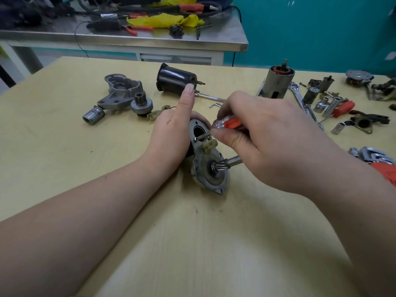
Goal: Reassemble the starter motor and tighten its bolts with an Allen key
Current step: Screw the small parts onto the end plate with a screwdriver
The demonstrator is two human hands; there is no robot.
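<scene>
Left hand (171,133) grips grey metal starter motor plate (209,166) at frame middle on tan tabletop (64,159), keeping it steady. Right hand (261,136) fingers clamped on red-and-clear tool handle (228,123), tip in small bolt (196,138), likely for tightening.

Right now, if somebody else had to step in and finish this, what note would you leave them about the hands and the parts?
Left hand: grips the starter end plate assembly, steadying it on the wooden table.
Right hand: holds a red-handled driver, tip on a screw in the plate face.
Done: plate on, pinion shaft through it.
Left: black housing, armature, nose casting and drive gear lie apart behind; the small Allen key lies unused.
</scene>
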